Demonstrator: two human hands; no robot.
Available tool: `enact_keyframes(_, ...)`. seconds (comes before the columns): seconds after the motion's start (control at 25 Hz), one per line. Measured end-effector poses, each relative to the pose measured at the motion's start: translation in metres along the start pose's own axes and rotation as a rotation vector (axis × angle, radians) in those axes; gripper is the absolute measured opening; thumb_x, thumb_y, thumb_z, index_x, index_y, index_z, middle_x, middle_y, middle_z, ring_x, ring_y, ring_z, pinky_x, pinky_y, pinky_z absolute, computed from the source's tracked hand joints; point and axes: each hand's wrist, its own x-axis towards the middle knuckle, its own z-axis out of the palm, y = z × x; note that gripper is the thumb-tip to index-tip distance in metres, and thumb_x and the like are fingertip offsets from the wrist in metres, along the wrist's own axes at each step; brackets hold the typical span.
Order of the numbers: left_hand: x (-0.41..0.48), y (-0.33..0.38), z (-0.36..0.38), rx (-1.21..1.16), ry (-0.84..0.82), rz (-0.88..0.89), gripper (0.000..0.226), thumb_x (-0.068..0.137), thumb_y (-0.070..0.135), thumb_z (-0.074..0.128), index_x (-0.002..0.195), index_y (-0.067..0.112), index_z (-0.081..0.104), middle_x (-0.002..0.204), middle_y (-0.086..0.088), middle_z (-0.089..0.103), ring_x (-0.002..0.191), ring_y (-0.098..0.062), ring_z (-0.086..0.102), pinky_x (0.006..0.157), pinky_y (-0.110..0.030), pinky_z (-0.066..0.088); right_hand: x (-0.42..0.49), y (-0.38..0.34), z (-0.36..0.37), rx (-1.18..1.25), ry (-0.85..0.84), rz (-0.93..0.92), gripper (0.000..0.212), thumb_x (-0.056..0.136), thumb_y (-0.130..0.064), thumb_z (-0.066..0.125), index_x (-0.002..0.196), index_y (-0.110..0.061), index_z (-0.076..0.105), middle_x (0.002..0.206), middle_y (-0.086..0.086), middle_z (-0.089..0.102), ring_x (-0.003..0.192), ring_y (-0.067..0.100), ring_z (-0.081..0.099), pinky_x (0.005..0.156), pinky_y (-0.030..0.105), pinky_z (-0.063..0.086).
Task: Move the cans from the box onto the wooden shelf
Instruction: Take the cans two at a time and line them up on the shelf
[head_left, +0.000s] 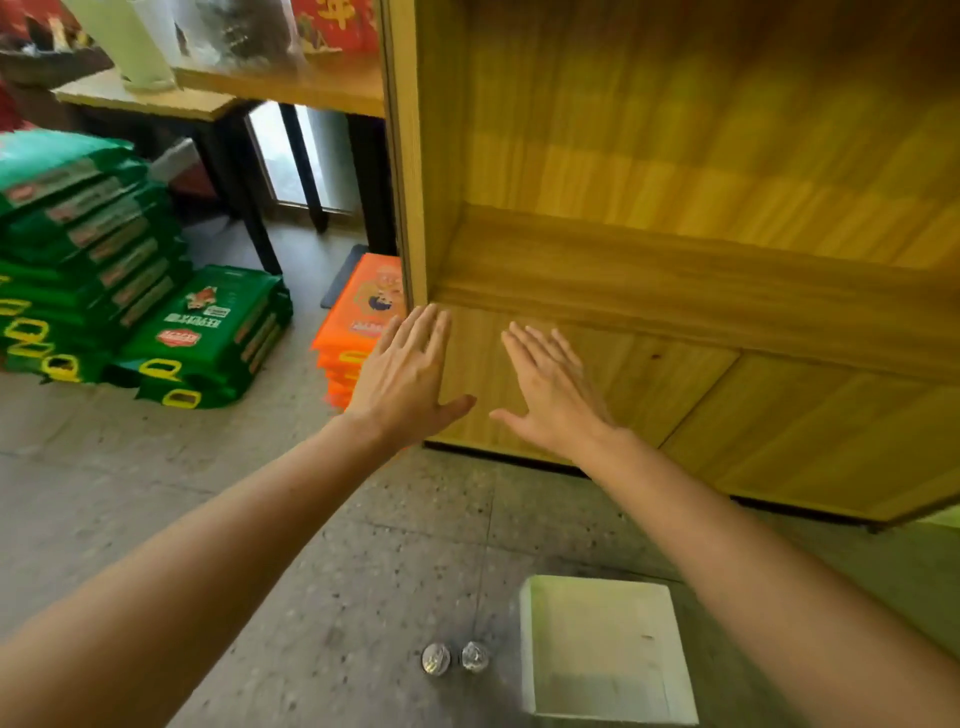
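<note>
The wooden shelf fills the upper right, and its visible compartment holds nothing. My left hand and my right hand are stretched out flat, fingers apart, palms down, in front of the shelf's lower left corner. Neither hand holds anything. On the floor below my arms stands a white box, open at the top, with nothing visible inside. Two silver can tops stand on the floor just left of the box.
Stacks of green bags lie on the floor at the left. A pile of orange bags sits beside the shelf's left side. A table with black legs stands behind them. The floor is grey speckled tile.
</note>
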Motion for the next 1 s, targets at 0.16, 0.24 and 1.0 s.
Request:
enact_keyframes(0.16, -0.035, -0.018, 0.142, -0.021, -0.047, 0.012, 0.097, 0.078, 0.059, 0.052, 0.146, 0.005, 0.009, 0.156, -0.014, 0.014, 0.146, -0.025, 0.01, 0.118, -0.037, 0.005, -0.022, 0.005, 0.144, 0.015, -0.035, 0.002, 0.09, 0.081, -0.049, 0.057, 0.145, -0.008, 0.01, 0.156, 0.008, 0.012, 0.144, 0.021, 0.011, 0.116, 0.034, -0.002)
enact_keyframes(0.24, -0.052, -0.026, 0.215, -0.033, -0.082, 0.012, 0.097, 0.078, 0.06, 0.052, 0.146, 0.006, 0.009, 0.157, -0.013, 0.013, 0.146, -0.024, 0.009, 0.118, -0.036, 0.004, -0.035, 0.012, 0.219, 0.022, -0.056, 0.018, 0.09, 0.081, -0.051, 0.056, 0.145, -0.009, 0.009, 0.156, 0.008, 0.012, 0.144, 0.021, 0.01, 0.116, 0.033, -0.003)
enact_keyframes(1.0, -0.244, -0.017, 0.52, -0.261, -0.544, 0.107, 0.112, 0.064, 0.075, 0.052, 0.146, 0.01, 0.014, 0.156, -0.009, 0.02, 0.143, -0.024, 0.022, 0.115, -0.031, 0.02, -0.189, -0.01, 0.543, 0.503, -0.47, 0.089, 0.101, 0.068, -0.058, 0.067, 0.145, -0.02, 0.013, 0.154, -0.001, 0.021, 0.141, 0.017, 0.022, 0.114, 0.033, 0.022)
